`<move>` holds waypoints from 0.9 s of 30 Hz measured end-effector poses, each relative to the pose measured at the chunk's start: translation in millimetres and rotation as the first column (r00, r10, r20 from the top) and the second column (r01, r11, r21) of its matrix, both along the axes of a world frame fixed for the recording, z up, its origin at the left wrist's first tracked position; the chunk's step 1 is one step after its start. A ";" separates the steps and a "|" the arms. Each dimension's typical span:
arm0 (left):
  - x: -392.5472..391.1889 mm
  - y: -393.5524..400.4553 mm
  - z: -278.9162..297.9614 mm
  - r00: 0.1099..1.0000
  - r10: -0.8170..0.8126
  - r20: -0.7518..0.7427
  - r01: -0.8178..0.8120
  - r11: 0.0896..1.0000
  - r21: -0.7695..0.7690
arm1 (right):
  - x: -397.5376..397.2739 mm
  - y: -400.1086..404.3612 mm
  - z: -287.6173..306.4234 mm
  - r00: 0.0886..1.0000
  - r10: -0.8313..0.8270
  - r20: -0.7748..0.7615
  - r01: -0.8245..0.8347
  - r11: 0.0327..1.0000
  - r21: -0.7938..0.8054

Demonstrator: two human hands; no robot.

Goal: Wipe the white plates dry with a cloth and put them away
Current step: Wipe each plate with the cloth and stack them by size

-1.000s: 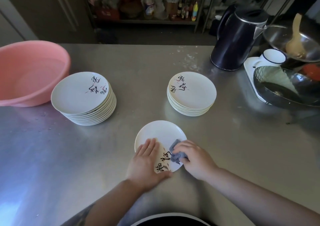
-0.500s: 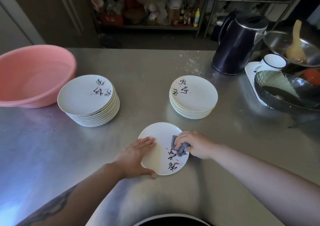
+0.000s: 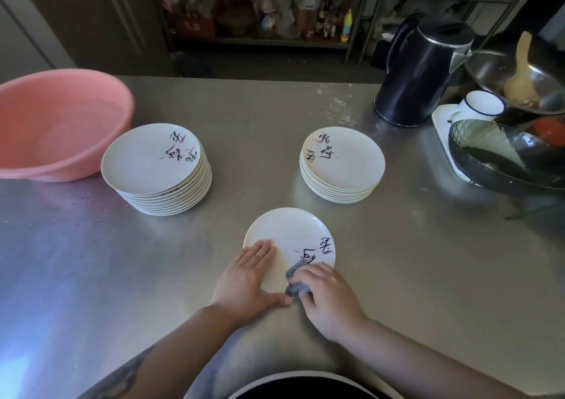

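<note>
I have one round white ceramic plate with black brush lettering [image 3: 290,242] flat on the steel counter [image 3: 412,261] at six o'clock. My left hand [image 3: 244,279] presses it flat-fingered; my right hand [image 3: 327,294] grips the small grey cloth [image 3: 295,285] on its near rim. Pressing that rim could tip or skate the plate — steel looks slick. Stacks at ten [image 3: 157,167] and one o'clock [image 3: 342,164]; open counter between them.

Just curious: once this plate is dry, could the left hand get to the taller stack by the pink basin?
Probably yes. The left hand lies flat on the plate, and only bare counter separates it from that stack.
</note>
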State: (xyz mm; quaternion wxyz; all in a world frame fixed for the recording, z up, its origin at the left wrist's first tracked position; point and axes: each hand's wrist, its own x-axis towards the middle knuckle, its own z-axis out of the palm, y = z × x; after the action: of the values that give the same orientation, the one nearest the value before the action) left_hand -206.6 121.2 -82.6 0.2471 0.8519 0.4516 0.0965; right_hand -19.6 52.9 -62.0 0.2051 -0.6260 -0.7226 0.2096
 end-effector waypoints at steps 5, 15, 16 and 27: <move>-2.1 -1.3 -0.8 0.999 0.028 0.047 -0.026 0.999 -0.040 | 10.6 -0.5 3.5 0.995 0.084 0.051 -0.082 0.996 -0.041; -16.5 -15.1 5.0 0.995 0.007 0.099 0.003 0.995 -0.102 | -8.0 -1.4 -5.4 0.912 0.099 0.397 -0.212 0.944 0.253; -17.3 -15.1 6.5 0.993 0.015 0.117 -0.004 0.996 -0.092 | -7.8 -2.2 -5.3 0.912 0.094 0.400 -0.219 0.935 0.279; -18.8 9.9 60.8 0.930 0.107 0.352 -0.112 0.994 -0.007 | 1.5 37.2 66.6 0.985 0.063 0.161 -0.122 0.912 0.391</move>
State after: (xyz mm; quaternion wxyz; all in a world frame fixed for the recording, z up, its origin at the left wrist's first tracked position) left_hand -225.4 131.1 -21.9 0.3126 0.7959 0.4463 0.2640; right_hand -18.0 90.1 4.6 0.2655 -0.5493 -0.7920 0.0214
